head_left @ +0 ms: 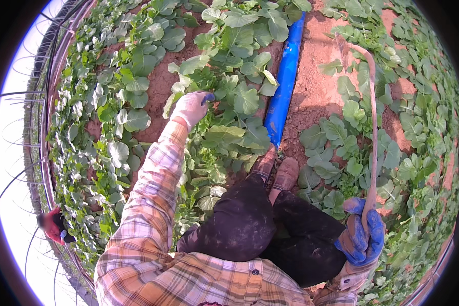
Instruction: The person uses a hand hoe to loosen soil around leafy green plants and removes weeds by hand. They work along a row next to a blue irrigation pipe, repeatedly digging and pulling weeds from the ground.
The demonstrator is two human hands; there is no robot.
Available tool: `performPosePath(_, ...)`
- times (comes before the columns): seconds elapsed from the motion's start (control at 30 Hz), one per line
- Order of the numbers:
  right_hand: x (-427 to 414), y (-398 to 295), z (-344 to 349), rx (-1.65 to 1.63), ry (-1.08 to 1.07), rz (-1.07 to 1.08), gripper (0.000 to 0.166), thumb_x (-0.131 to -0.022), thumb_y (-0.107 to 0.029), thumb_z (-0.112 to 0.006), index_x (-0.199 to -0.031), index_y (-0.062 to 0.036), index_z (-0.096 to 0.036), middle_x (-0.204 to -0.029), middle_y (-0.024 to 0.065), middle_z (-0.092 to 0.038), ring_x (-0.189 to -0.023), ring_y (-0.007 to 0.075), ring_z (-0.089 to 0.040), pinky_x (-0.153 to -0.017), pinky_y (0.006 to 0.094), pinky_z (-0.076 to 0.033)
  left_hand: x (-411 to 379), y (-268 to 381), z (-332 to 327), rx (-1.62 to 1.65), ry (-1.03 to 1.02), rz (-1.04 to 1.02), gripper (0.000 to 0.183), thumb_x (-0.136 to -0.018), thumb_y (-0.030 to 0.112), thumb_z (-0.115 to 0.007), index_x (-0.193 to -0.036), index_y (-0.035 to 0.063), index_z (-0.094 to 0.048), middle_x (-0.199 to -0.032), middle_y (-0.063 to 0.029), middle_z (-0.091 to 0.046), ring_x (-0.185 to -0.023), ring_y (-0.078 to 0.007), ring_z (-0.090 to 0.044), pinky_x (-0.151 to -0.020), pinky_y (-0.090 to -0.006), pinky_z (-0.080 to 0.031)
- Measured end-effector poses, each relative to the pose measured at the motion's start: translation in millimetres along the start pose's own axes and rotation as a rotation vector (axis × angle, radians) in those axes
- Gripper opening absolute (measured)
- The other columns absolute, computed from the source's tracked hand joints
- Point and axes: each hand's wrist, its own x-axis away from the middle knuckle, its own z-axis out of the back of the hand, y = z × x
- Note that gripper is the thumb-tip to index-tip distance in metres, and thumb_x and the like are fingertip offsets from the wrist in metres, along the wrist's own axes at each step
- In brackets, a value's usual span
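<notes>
My right hand (361, 233), in a glove with blue-coated fingers, grips the lower end of a curved wooden handle. It belongs to a small hand hoe (373, 114), whose soil-stained blade points away from me over the plants at the upper right. My left hand (191, 109), in a pale glove with blue on the fingers, reaches out among the broad leaves of a leafy green plant (229, 91). Its fingers are curled downward and partly hidden, so I cannot tell if they hold a stem or leaf.
A blue flat hose (287, 76) runs along the reddish soil (313, 80) between plant rows, ending by my shoes (285, 174). Dense leafy rows (137, 84) spread on both sides. Thin metal hoops (23, 91) line the left edge, where another person (53, 225) bends near the plants.
</notes>
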Motion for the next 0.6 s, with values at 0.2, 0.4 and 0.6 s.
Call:
performPosePath(0.2, 0.1, -1.5, 1.3, -0.100, -0.029, -0.018, 0.046, -0.096, -0.022, -0.047, -0.116, 0.0185, -0.042, -0.050, 0.0010, -0.042, -0.030, 0.0060, -0.030, -0.027, 0.0216, -0.025, -15.3, 12.1, 3.5, 0.062, 0.018, 0.047, 0.036, -0.086, 0.022, -0.057, -0.120, 0.0096, -0.058, -0.104, -0.0170, -0.065, -0.097, -0.0347, -0.062, -0.083, -0.0412, -0.048)
performPosePath(0.4, -8.1, -0.4, 6.4, -0.056, -0.039, -0.046, 0.041, -0.100, -0.023, -0.038, -0.120, 0.0130, -0.042, -0.048, -0.0027, -0.037, -0.029, 0.0052, -0.028, -0.027, 0.0216, -0.023, -93.2, 0.1, 13.5, 0.015, 0.179, -0.076, 0.026, -0.081, 0.012, -0.058, -0.105, 0.0070, -0.066, -0.095, -0.0183, -0.067, -0.094, -0.0342, -0.063, -0.083, -0.0402, -0.050)
performPosePath(0.6, -17.4, -5.1, -12.8, -0.034, 0.074, -0.058, 0.047, -0.093, -0.024, -0.054, -0.110, 0.0190, -0.047, -0.046, -0.0005, -0.039, -0.030, 0.0052, -0.027, -0.028, 0.0212, -0.021, -183.4, -40.4, -5.6, -0.396, -0.357, 0.104, 0.027, -0.085, 0.022, -0.059, -0.104, 0.0047, -0.067, -0.109, -0.0178, -0.065, -0.100, -0.0334, -0.063, -0.085, -0.0412, -0.049)
